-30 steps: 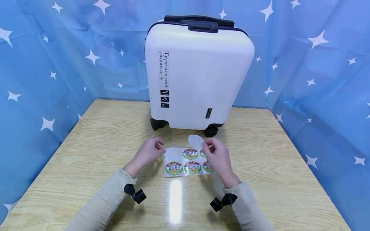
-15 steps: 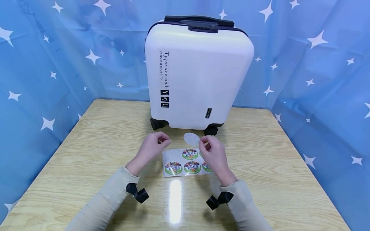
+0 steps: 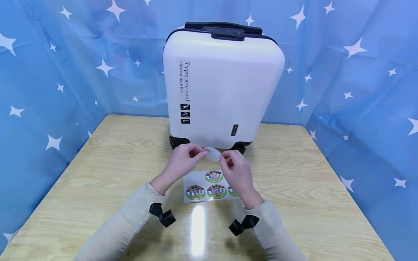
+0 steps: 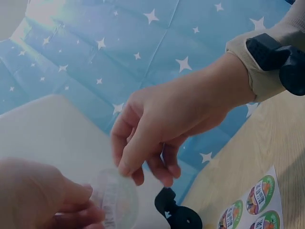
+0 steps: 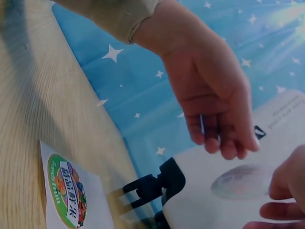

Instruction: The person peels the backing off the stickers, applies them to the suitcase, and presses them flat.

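Note:
A round sticker (image 3: 213, 154), pale back toward me, is held up just in front of the suitcase. My left hand (image 3: 184, 159) pinches its left edge between thumb and fingers. At the opposite edge, my right hand (image 3: 238, 172) pinches it with thumb and forefinger. In the left wrist view the sticker (image 4: 116, 198) looks translucent, its print showing faintly. Below the hands, a sticker sheet (image 3: 192, 177) lies on the table with several green-edged fruit stickers (image 3: 217, 191); its upper-left spot is bare. The right hand covers the sheet's right side.
Behind the hands, a white suitcase (image 3: 222, 90) with black handle and wheels stands upright on the wooden table (image 3: 98, 174). A blue star-patterned curtain (image 3: 81, 72) surrounds the back and sides. Both wrists wear black camera mounts (image 3: 162, 214).
My right hand has lifted the sticker off above the sheet and shifted it slightly left. My left hand has moved up and right from the sheet's corner to the sticker's left edge.

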A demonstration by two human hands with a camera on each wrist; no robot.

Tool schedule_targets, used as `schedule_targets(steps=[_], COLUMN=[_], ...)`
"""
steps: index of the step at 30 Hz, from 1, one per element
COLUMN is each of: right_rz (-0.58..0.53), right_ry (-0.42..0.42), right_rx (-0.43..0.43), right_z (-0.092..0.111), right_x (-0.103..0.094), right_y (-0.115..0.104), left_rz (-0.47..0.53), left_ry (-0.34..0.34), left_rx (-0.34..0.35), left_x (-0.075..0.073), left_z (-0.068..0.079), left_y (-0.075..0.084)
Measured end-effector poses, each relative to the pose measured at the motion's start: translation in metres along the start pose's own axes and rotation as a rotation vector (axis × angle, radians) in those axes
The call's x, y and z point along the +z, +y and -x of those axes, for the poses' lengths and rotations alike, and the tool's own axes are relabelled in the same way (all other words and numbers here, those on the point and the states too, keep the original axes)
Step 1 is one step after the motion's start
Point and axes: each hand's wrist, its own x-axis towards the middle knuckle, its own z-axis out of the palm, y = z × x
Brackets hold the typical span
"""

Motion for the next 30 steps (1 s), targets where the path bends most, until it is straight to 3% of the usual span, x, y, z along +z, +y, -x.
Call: schedule_targets(steps=[10,23,30], right_rz=[-0.027,-0.047,-0.025], right_ry=[-0.019,-0.048,-0.067], right_rx=[-0.076,-0.176,-0.151], right_z=[-0.003,-0.003,-0.001], right_x=[0.001,0.005,0.009], right_y=[-0.002,-0.004,-0.006], left_rz=[-0.008,0.007,0.007], left_ry=[0.022,0.05,0.045], left_rx=[0.066,0.061,0.003], left_x=[0.009,0.012,0.012], left_z=[-0.002,-0.002,0.001], left_y=[0.009,0.011,0.014])
